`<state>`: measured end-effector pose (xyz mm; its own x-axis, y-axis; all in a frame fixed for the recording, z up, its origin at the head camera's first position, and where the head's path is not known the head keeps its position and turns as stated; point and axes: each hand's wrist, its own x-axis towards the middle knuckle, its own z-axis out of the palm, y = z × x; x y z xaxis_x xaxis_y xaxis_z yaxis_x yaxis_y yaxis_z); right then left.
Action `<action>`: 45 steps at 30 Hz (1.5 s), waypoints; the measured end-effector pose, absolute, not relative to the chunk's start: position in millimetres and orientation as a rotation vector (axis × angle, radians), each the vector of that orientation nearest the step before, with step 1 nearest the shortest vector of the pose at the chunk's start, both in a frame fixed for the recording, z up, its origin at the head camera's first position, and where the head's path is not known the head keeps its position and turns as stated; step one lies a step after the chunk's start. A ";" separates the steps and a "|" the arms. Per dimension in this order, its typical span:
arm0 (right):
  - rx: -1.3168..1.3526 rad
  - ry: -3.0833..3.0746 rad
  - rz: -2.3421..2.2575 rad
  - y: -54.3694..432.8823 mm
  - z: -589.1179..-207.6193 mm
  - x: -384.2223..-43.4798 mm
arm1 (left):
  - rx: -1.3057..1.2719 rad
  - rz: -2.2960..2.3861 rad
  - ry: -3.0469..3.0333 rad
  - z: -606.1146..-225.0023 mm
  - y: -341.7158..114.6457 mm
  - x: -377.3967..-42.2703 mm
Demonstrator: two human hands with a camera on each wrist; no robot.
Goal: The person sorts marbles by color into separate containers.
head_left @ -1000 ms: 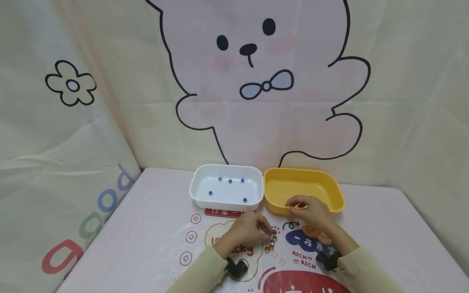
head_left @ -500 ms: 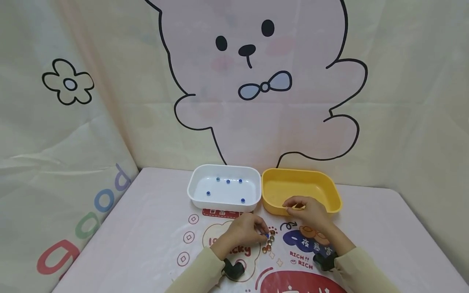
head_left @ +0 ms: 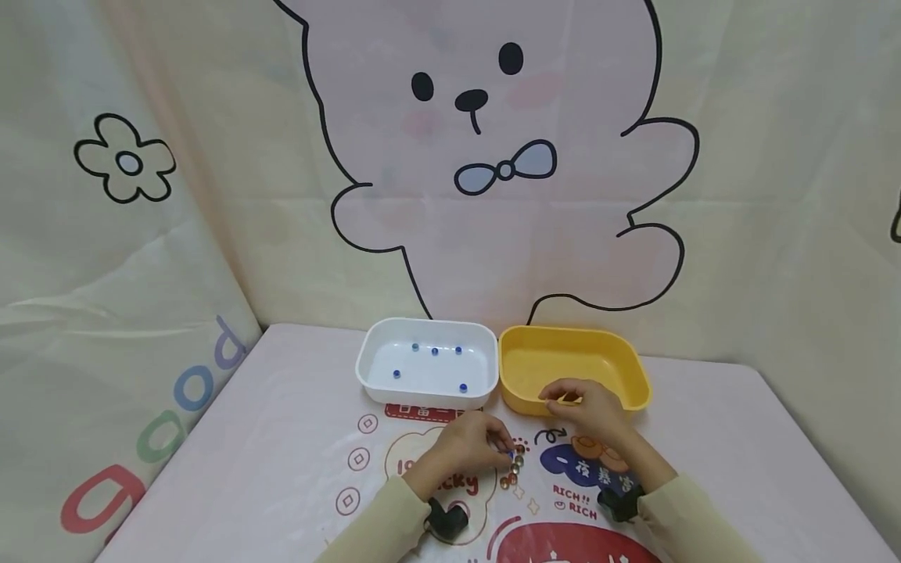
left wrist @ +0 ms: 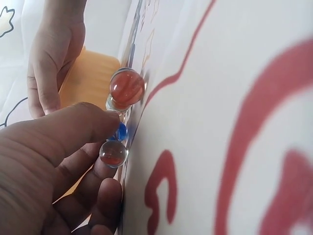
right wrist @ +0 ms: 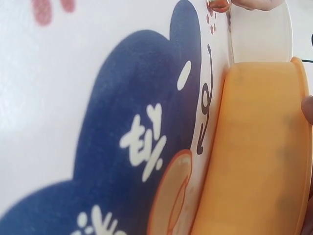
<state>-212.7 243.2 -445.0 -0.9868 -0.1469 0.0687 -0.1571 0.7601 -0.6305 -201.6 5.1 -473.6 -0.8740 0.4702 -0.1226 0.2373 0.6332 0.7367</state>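
Note:
My left hand [head_left: 470, 447] pinches at a blue marble [left wrist: 120, 131], thumb and finger on either side of it, right at the tabletop. Close by it lie an orange-red marble [left wrist: 127, 87] and a clear marble with red inside [left wrist: 113, 153], part of a short row of several marbles [head_left: 517, 461]. At the front rim of the yellow tub [head_left: 521, 367] is my right hand [head_left: 594, 408], its thumb [right wrist: 308, 108] at the rim with the fingers curled over; most of them are hidden in the right wrist view.
Left of the yellow tub stands a white tub [head_left: 373, 383], right up against it, with several small blue marbles [head_left: 434, 352] spread over its floor. Behind both hangs a cloth [head_left: 774, 234] with a bear drawing. Printed pictures cover the table mat [head_left: 296, 469].
The view shifts slightly, so the whole scene slides a little left. Both hands keep nearly the same places, the left at the marbles, the right at the yellow tub's rim.

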 end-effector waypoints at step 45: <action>0.239 -2.927 1.071 242.6 -444.5 -209.7 | 0.638 1.257 2.494 -445.3 -17.1 -205.4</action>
<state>-209.7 242.6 -444.5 -0.9882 -0.1379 0.0669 -0.1485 0.7534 -0.6406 -205.4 -17.1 -445.3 -0.8646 0.5004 -0.0464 0.2604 0.5250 0.8103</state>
